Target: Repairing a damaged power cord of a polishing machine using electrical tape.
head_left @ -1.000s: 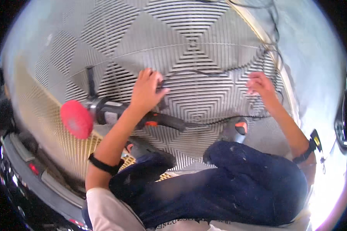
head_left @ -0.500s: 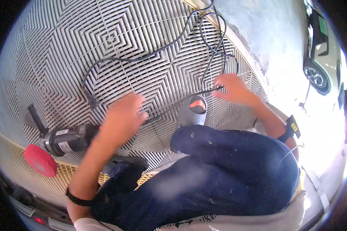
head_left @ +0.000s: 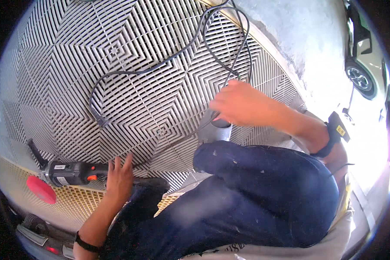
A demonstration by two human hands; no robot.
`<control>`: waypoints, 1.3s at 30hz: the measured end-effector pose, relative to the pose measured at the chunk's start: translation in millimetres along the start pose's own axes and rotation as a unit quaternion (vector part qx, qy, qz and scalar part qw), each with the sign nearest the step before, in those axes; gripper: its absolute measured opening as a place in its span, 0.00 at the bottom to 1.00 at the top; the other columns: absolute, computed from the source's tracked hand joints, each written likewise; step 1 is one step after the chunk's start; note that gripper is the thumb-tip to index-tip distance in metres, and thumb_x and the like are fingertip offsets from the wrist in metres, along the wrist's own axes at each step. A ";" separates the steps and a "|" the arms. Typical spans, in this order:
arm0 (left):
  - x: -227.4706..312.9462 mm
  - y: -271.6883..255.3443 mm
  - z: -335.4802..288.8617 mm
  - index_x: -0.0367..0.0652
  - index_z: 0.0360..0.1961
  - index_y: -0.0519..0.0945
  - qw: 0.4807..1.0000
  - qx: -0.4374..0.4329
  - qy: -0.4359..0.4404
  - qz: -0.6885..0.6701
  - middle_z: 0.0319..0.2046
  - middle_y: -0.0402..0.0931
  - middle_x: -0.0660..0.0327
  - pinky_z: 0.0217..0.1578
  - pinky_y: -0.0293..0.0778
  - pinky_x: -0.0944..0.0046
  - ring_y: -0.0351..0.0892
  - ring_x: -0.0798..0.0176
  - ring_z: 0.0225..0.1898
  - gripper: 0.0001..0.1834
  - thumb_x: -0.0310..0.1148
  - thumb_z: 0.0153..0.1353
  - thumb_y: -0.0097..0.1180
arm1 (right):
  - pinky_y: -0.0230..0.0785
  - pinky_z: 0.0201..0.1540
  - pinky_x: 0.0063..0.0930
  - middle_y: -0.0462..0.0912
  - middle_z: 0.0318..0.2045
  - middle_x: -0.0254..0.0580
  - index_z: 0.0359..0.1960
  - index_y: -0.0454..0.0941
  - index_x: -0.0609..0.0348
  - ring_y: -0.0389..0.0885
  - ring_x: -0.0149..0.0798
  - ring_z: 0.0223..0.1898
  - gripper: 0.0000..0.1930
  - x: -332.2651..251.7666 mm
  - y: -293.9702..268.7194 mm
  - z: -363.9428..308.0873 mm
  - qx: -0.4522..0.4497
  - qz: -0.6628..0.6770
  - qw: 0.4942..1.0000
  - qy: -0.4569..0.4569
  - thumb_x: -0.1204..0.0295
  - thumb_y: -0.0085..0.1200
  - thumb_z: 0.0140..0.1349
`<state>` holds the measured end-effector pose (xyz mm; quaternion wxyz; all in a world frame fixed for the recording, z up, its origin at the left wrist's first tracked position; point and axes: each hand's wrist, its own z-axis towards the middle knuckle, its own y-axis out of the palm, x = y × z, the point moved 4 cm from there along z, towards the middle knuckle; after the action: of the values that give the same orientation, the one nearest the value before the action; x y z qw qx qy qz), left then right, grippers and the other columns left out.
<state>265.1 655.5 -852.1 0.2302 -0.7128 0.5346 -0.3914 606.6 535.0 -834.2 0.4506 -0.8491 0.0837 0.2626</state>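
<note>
A black corded polisher (head_left: 76, 173) with an orange switch and a red pad (head_left: 41, 189) lies at the left. My left hand (head_left: 120, 177) is over the rear grip of the polisher, its fingers stretched and apart; its thumb side is hidden. Farther right, my right hand (head_left: 235, 104) is closed on the polisher's black power cord (head_left: 177, 141), in front of my grey shoe (head_left: 214, 132). From this hand the cord runs on toward loose loops (head_left: 247, 50) at the far edge of the mat.
Grey slatted floor tiles (head_left: 147, 104) lie under everything, with a yellow grid strip (head_left: 84, 197) near the left. Past a pale border is a bare concrete floor (head_left: 286, 34). A white car (head_left: 362, 65) stands at the far right. Dark trousers cover my bent knees (head_left: 255, 190).
My left hand has moved down and left to the polisher's grip, and the polisher has turned slightly. My right hand has moved left and closed on the cord. The view has shifted a little.
</note>
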 end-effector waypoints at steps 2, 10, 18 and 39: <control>-5.0 -21.0 7.7 0.34 0.53 0.69 0.981 -0.026 -0.027 -0.192 0.50 0.72 0.51 0.56 0.65 0.53 0.72 0.48 0.49 0.20 0.32 0.61 0.49 | 0.64 0.40 0.32 0.75 0.24 0.31 0.34 0.74 0.52 0.77 0.34 0.31 0.09 -38.2 -13.5 34.3 0.062 0.094 0.988 -0.102 0.62 0.53 0.55; 30.6 -118.7 149.3 0.33 0.51 0.70 0.376 -0.045 0.052 -0.924 0.46 0.78 0.49 0.50 0.74 0.61 0.78 0.62 0.46 0.15 0.33 0.68 0.48 | 0.64 0.38 0.28 0.72 0.23 0.30 0.21 0.72 0.52 0.73 0.35 0.32 0.06 -100.1 -15.1 50.0 0.224 0.013 0.941 -0.252 0.66 0.52 0.45; 11.0 -126.8 135.6 0.34 0.50 0.73 0.490 0.199 0.008 -0.849 0.43 0.80 0.54 0.35 0.76 0.70 0.80 0.68 0.35 0.13 0.24 0.65 0.50 | 0.71 0.44 0.30 0.80 0.36 0.38 0.37 0.79 0.59 0.78 0.35 0.38 0.09 -43.0 -64.1 10.6 0.359 0.233 0.904 0.014 0.72 0.58 0.54; 14.3 -143.6 122.3 0.31 0.45 0.72 0.694 0.168 -0.032 -0.699 0.37 0.78 0.57 0.44 0.76 0.66 0.80 0.66 0.39 0.11 0.19 0.61 0.51 | 0.70 0.40 0.22 0.81 0.29 0.34 0.36 0.79 0.64 0.78 0.26 0.34 0.13 -13.2 -35.8 51.7 0.168 0.734 0.642 0.148 0.66 0.62 0.58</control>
<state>448.7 677.2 -812.3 0.0231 -0.8425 -0.2004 -0.4995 589.8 596.3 -825.1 0.2270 -0.4465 0.7872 0.3597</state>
